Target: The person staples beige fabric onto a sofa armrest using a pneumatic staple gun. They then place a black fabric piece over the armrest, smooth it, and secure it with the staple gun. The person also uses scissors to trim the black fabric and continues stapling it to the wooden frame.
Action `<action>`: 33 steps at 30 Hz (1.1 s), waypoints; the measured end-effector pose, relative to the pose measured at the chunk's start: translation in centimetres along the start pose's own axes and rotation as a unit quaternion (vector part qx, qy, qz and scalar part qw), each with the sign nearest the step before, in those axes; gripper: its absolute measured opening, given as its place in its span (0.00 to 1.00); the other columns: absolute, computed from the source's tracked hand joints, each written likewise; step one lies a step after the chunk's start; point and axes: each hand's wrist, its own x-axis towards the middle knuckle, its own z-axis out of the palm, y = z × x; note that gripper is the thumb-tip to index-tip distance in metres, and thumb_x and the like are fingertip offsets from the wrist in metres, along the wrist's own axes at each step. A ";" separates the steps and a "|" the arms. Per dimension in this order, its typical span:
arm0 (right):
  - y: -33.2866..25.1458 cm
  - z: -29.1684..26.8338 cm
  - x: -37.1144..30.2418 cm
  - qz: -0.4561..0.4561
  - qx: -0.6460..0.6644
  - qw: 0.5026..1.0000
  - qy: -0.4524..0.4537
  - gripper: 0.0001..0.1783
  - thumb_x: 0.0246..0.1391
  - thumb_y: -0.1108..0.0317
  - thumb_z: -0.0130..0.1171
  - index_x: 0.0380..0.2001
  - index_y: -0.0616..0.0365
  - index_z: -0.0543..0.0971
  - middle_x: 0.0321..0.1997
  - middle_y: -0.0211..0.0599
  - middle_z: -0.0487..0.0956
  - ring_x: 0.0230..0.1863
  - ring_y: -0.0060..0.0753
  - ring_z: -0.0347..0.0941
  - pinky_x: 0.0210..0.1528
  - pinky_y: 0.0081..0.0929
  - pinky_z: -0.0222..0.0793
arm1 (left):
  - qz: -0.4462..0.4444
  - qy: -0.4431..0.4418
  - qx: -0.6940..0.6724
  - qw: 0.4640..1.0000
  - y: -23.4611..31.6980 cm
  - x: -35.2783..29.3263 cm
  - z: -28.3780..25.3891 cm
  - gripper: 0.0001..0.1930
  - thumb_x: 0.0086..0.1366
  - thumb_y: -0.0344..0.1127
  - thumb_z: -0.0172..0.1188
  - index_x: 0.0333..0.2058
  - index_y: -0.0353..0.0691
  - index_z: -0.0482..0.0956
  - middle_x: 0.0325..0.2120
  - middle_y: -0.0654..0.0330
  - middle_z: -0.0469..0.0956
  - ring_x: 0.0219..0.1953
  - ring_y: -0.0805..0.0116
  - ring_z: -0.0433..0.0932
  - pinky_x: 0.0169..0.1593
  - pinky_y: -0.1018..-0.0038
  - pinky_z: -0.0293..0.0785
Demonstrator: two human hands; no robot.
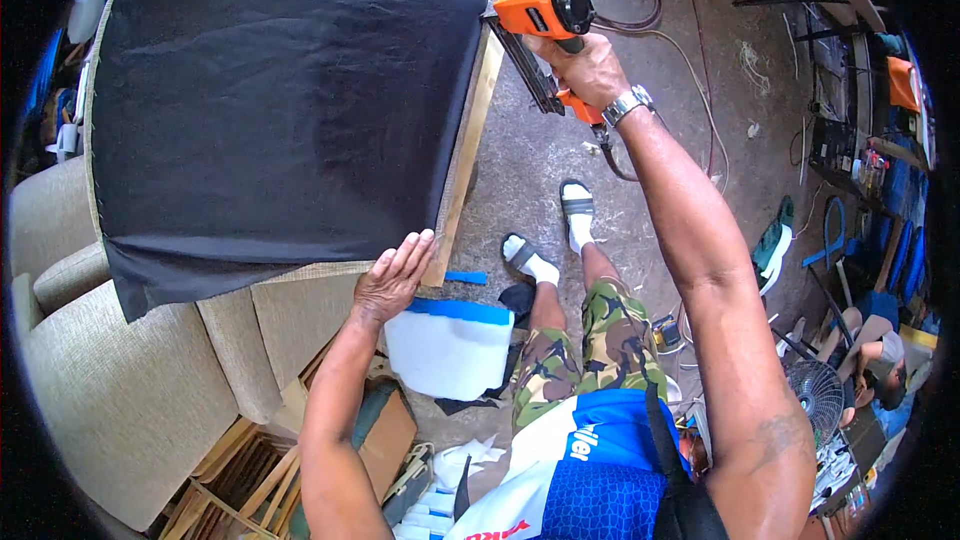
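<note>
Black fabric (290, 110) is spread over the underside of an upholstered piece, with its near left corner hanging loose. My right hand (590, 70) grips an orange and black pneumatic staple gun (540, 10), whose nose meets the far right edge of the fabric. A hose runs from the gun's handle end. My left hand (395, 275) lies flat with fingers stretched on the near right corner of the fabric, beside the wooden frame edge (462, 180). It holds nothing.
Beige sofa cushions (130, 380) stand at the left, above wooden slats (250, 470). A white and blue sheet (450, 340) lies near my legs. Air hoses (690, 50) coil over the concrete floor. At the right are a fan (815, 390), clutter and another person (885, 360).
</note>
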 end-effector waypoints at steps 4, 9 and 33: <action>-1.0 0.0 -2.1 0.017 0.021 0.999 -0.021 0.28 0.52 0.40 0.67 0.29 0.59 0.80 0.18 0.24 0.73 0.20 0.17 0.71 0.22 0.22 0.72 | 0.001 -0.002 -0.006 1.000 0.0 -0.1 0.2 0.28 0.68 0.40 0.41 0.67 0.51 0.63 0.70 0.69 0.57 0.72 0.72 0.53 0.74 0.61 0.32; -0.8 1.4 -4.6 0.050 0.000 0.998 -0.030 0.26 0.52 0.42 0.67 0.41 0.53 0.85 0.26 0.33 0.83 0.25 0.24 0.76 0.31 0.29 0.72 | -0.004 -0.004 -0.033 0.999 -0.1 0.1 0.1 0.28 0.69 0.41 0.41 0.67 0.50 0.63 0.71 0.69 0.56 0.72 0.72 0.52 0.74 0.62 0.32; 1.9 8.1 -16.5 0.007 0.041 0.999 -0.004 0.17 0.55 0.53 0.68 0.36 0.57 0.83 0.18 0.26 0.76 0.18 0.17 0.73 0.20 0.22 0.69 | -0.042 0.044 -0.128 0.990 0.7 -0.5 -0.1 0.28 0.66 0.36 0.48 0.66 0.50 0.64 0.61 0.67 0.62 0.67 0.71 0.57 0.72 0.66 0.47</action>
